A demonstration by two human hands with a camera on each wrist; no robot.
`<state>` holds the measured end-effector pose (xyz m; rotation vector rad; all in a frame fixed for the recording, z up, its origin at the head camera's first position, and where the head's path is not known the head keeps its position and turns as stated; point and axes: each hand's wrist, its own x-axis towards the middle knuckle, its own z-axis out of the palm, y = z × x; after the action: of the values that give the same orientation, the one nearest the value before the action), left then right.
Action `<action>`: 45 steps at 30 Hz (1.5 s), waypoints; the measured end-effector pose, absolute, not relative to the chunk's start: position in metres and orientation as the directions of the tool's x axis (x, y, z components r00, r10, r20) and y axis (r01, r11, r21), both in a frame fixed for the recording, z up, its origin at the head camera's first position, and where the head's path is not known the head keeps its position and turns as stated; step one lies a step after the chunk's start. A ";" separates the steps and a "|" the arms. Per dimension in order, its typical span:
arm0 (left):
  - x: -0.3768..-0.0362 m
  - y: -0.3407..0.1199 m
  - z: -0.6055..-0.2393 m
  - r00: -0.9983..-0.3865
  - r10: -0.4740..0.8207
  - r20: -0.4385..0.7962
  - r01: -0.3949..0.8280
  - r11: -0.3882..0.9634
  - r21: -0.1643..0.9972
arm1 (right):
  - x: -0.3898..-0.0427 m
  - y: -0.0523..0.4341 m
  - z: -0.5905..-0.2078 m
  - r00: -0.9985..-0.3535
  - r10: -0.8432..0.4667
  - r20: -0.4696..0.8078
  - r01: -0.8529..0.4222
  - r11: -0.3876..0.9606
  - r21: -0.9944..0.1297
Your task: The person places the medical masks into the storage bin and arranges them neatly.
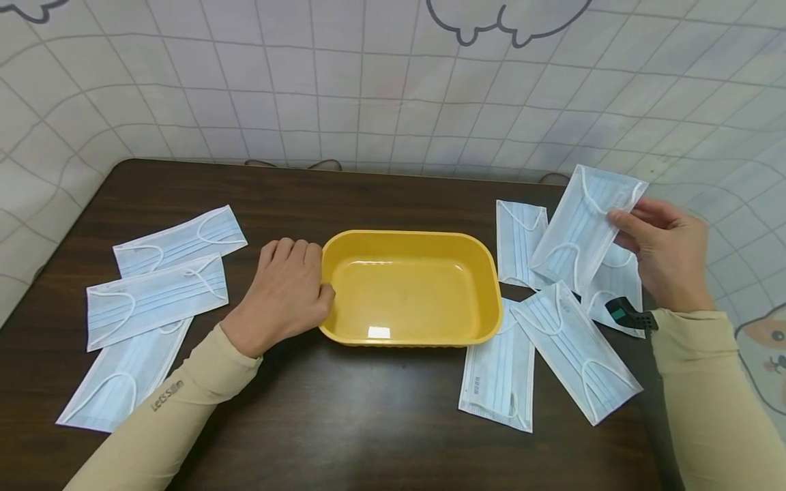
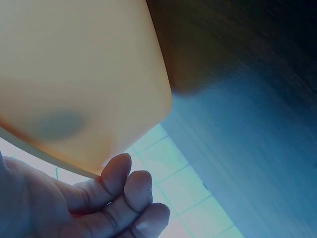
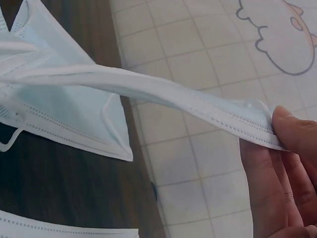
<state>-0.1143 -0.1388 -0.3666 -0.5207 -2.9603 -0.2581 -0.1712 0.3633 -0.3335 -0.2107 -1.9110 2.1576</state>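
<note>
The tray (image 1: 405, 293) is an even, bright yellow, while the masks (image 1: 162, 296) are pale blue crossed by parallel darker-blue pleat lines, with white ear loops (image 1: 134, 305) and white edge strips (image 3: 247, 130) dotted with rows of small marks. The table (image 1: 344, 409) is dark brown with faint wood-grain streaks, and the sheet (image 1: 381, 95) behind it is white, ruled in a grey grid and printed with dark grey cartoon outlines, one figure (image 1: 767, 368) bearing orange patches. Both sleeves (image 1: 184, 389) are cream, the left with dark lettering, and the wristband (image 1: 626, 314) is black with a green patch.
</note>
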 end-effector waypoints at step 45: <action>-0.117 -0.139 -0.365 -0.930 0.334 0.153 0.357 0.920 0.160 | -0.170 0.292 -0.276 -0.973 0.052 0.223 -0.229 -0.253 -0.940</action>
<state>-0.1170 -0.1385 -0.3653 -0.5348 -2.9578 -0.2816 -0.1704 0.2924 -0.2762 0.2177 -1.7991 2.3442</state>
